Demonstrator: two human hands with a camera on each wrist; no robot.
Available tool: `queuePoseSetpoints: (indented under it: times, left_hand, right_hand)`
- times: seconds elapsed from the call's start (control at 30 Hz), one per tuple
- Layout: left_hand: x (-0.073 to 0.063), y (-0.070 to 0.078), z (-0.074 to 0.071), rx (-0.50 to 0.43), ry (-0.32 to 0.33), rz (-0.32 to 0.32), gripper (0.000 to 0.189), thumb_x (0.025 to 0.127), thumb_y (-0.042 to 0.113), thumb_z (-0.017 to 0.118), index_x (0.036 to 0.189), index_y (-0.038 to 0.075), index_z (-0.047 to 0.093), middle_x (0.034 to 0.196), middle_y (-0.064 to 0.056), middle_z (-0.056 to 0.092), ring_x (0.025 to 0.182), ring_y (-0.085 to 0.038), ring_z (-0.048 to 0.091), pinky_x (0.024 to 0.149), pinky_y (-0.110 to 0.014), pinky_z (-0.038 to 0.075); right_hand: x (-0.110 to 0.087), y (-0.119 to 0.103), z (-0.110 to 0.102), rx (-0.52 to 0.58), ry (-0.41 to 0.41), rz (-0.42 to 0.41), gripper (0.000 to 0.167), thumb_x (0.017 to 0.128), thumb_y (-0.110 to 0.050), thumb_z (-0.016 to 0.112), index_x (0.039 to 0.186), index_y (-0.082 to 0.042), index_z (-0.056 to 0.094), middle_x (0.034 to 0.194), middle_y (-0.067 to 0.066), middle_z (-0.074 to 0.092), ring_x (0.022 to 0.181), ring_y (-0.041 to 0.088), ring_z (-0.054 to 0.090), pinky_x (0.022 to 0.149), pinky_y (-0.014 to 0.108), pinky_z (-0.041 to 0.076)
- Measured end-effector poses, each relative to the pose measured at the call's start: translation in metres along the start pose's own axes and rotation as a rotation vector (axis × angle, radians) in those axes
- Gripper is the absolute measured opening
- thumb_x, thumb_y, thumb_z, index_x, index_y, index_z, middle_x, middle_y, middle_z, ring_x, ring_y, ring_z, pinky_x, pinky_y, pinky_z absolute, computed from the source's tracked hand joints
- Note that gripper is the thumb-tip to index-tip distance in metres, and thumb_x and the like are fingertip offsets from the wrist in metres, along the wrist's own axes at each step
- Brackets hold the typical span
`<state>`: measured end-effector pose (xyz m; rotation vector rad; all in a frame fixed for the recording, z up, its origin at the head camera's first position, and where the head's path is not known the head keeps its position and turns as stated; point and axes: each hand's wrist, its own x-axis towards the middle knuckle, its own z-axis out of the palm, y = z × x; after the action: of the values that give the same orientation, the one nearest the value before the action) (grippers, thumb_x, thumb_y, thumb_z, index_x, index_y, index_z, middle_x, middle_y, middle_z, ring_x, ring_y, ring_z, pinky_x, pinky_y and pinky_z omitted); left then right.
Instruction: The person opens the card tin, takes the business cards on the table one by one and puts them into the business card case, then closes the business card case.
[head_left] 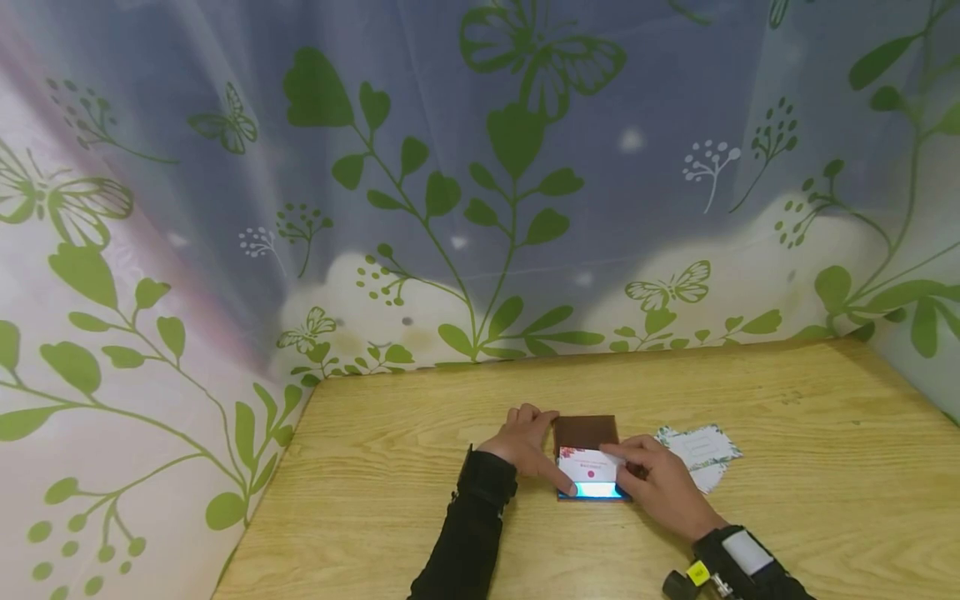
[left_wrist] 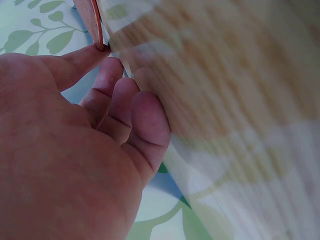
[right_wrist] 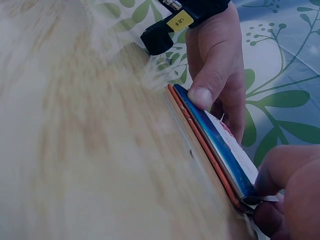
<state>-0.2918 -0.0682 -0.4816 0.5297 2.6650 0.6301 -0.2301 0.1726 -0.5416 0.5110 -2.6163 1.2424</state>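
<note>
A brown bifold card holder [head_left: 585, 431] lies unfolded on the table, its orange edge [right_wrist: 204, 150] showing in the right wrist view. Over its lower half is a white card with red flowers [head_left: 581, 463], and below that a shiny blue strip [head_left: 597, 490]. My left hand [head_left: 525, 442] steadies the holder from the left: the thumb presses the blue strip, the forefinger touches the upper left corner, and the other fingers rest by the table. My right hand [head_left: 660, 482] pinches the white card at its right edge between thumb and forefinger. Its fingertips partly hide that edge.
Several white cards with green leaf borders [head_left: 701, 450] lie overlapping on the wooden table [head_left: 810, 517], right of the holder. Behind the table's far edge hangs a curtain [head_left: 420, 275] with leaves and butterflies.
</note>
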Motion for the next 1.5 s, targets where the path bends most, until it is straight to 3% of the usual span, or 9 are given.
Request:
queuePoseSetpoints:
  times: [0.6, 0.87, 1.1, 1.23, 1.37, 1.5]
  left_hand:
    - [-0.0003, -0.0003, 0.0004, -0.005, -0.001, -0.001, 0.122, 0.062, 0.054, 0.096, 0.162, 0.02, 0.035, 0.142, -0.004, 0.04, 0.126, -0.02, 0.034, 0.101, -0.036, 0.045]
    - [-0.0006, 0.0003, 0.0013, 0.006, -0.005, -0.011, 0.121, 0.063, 0.056, 0.095, 0.162, 0.022, 0.035, 0.145, -0.004, 0.039, 0.129, -0.021, 0.034, 0.101, -0.037, 0.046]
    - [0.0006, -0.0006, 0.0016, 0.022, 0.001, -0.001, 0.121, 0.063, 0.056, 0.095, 0.162, 0.021, 0.035, 0.145, -0.004, 0.039, 0.128, -0.021, 0.034, 0.1, -0.036, 0.045]
    - [0.0007, -0.001, 0.0015, 0.027, 0.006, 0.003, 0.121, 0.063, 0.056, 0.095, 0.162, 0.021, 0.036, 0.144, -0.005, 0.04, 0.126, -0.021, 0.035, 0.1, -0.036, 0.046]
    - [0.0015, -0.0018, 0.0016, 0.025, 0.004, 0.0, 0.121, 0.063, 0.056, 0.095, 0.162, 0.021, 0.036, 0.144, -0.005, 0.04, 0.126, -0.021, 0.035, 0.1, -0.036, 0.046]
    - [0.0018, -0.0027, 0.0013, 0.022, 0.001, 0.006, 0.121, 0.063, 0.055, 0.095, 0.162, 0.02, 0.036, 0.142, -0.005, 0.041, 0.125, -0.02, 0.034, 0.098, -0.035, 0.046]
  right_hand:
    - [-0.0012, -0.0009, -0.0024, 0.045, -0.031, 0.006, 0.03, 0.097, -0.002, 0.065, 0.123, -0.011, 0.077, 0.112, 0.001, 0.061, 0.08, 0.004, 0.05, 0.068, 0.025, 0.045]
    - [-0.0011, -0.0013, -0.0015, 0.023, -0.039, 0.013, 0.029, 0.097, -0.001, 0.064, 0.122, -0.008, 0.077, 0.11, 0.0, 0.059, 0.085, 0.007, 0.051, 0.071, 0.026, 0.044]
    - [-0.001, -0.0024, -0.0025, 0.004, -0.082, -0.005, 0.029, 0.1, -0.001, 0.061, 0.125, -0.003, 0.075, 0.112, -0.002, 0.055, 0.098, 0.013, 0.052, 0.078, 0.028, 0.046]
    - [-0.0008, -0.0021, -0.0021, 0.005, -0.079, -0.004, 0.029, 0.1, -0.001, 0.061, 0.126, -0.003, 0.074, 0.112, -0.001, 0.055, 0.094, 0.011, 0.052, 0.076, 0.027, 0.045]
    - [-0.001, -0.002, -0.0004, 0.007, -0.027, 0.039, 0.028, 0.098, -0.002, 0.063, 0.123, -0.008, 0.075, 0.111, 0.001, 0.058, 0.083, 0.007, 0.052, 0.07, 0.026, 0.046]
    - [-0.0021, -0.0043, -0.0002, 0.001, 0.143, 0.087, 0.023, 0.095, 0.0, 0.065, 0.108, -0.014, 0.076, 0.103, -0.001, 0.061, 0.079, 0.008, 0.054, 0.067, 0.024, 0.047]
